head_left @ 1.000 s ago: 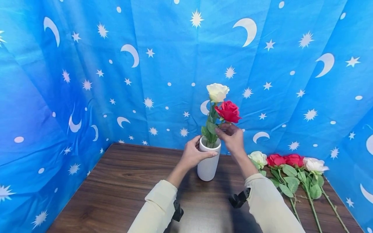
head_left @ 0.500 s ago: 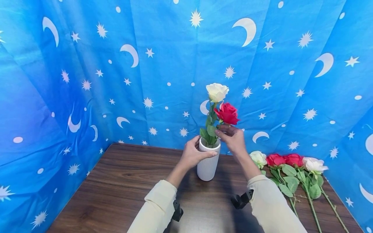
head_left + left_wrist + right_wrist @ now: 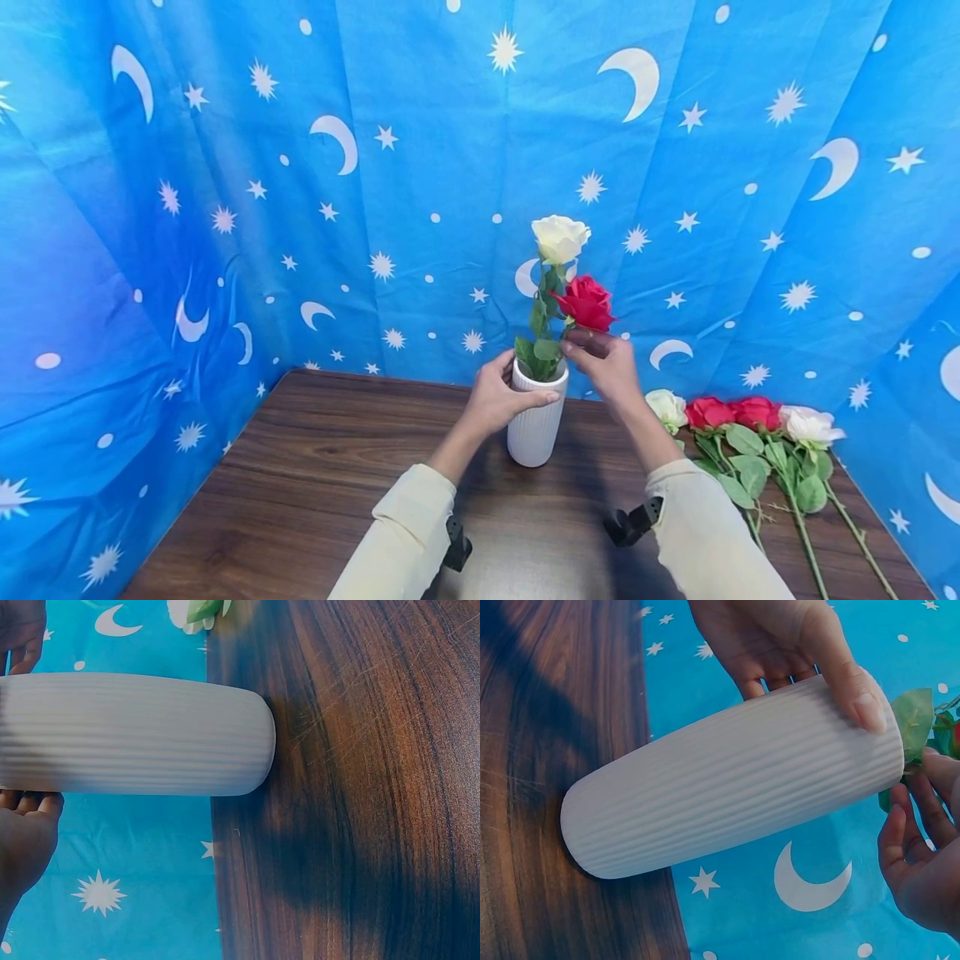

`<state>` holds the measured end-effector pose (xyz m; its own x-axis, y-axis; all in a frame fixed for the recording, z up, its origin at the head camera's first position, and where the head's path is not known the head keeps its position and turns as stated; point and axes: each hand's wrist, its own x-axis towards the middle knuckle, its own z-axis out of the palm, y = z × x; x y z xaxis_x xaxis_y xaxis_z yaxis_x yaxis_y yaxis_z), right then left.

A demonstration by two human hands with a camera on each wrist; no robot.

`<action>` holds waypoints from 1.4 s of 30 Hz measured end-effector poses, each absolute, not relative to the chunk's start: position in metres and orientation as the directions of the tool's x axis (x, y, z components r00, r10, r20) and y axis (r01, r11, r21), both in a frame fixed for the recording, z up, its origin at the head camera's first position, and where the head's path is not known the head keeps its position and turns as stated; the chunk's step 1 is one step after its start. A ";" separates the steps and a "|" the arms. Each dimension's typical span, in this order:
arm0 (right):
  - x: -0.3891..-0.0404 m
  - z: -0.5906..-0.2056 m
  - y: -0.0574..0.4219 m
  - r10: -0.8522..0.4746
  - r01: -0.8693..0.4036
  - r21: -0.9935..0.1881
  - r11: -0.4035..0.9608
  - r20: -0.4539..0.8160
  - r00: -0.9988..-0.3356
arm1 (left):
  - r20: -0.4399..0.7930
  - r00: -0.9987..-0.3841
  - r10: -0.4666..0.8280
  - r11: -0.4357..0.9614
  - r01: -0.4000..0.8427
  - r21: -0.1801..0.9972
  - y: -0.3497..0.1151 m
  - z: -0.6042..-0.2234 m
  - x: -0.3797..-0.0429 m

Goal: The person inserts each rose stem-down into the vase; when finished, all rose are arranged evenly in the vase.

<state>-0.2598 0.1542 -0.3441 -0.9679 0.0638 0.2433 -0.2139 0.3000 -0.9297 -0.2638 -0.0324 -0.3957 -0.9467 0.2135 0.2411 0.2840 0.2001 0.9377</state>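
Note:
A white ribbed vase [image 3: 534, 433] stands on the wooden table, tall in both wrist views. My left hand [image 3: 501, 397] grips it near the rim, thumb across the front and fingers round the far side. In the right wrist view that thumb lies on the ribs of the vase [image 3: 735, 780]. A white rose [image 3: 560, 239] rises from the vase. Lower and to its right is a red rose [image 3: 587, 303]. My right hand [image 3: 607, 367] pinches the red rose's stem just below the bloom, close over the rim. Green leaves [image 3: 536, 350] crowd the vase's mouth.
On the table's right side lie several loose roses: a white rose [image 3: 666, 410], red roses [image 3: 756, 412] and a pale pink-white rose [image 3: 812, 424], stems toward the front. A blue cloth [image 3: 420, 183] with moons and stars hangs behind the wooden table [image 3: 315, 483].
The red rose has sunk lower beside the white one, with my right hand moving down and slightly to the right. My left hand and the vase have stayed in place.

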 end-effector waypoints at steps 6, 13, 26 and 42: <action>-0.256 -0.346 0.158 0.073 -0.220 -0.941 0.258 0.246 -0.966 | 0.236 -0.949 0.208 0.208 0.278 0.938 -0.033 -0.396 -0.264; -0.247 -0.349 0.167 0.058 -0.228 -0.941 0.251 0.250 -0.967 | 0.229 -0.952 0.205 0.203 0.270 0.941 -0.032 -0.394 -0.261; -0.225 -0.362 0.192 0.062 -0.217 -0.946 0.241 0.238 -0.969 | 0.231 -0.952 0.199 0.205 0.271 0.941 -0.030 -0.395 -0.263; -0.211 -0.393 0.243 0.110 -0.206 -0.976 0.062 0.212 -0.971 | 0.218 -0.956 0.199 0.202 0.257 0.945 -0.031 -0.396 -0.263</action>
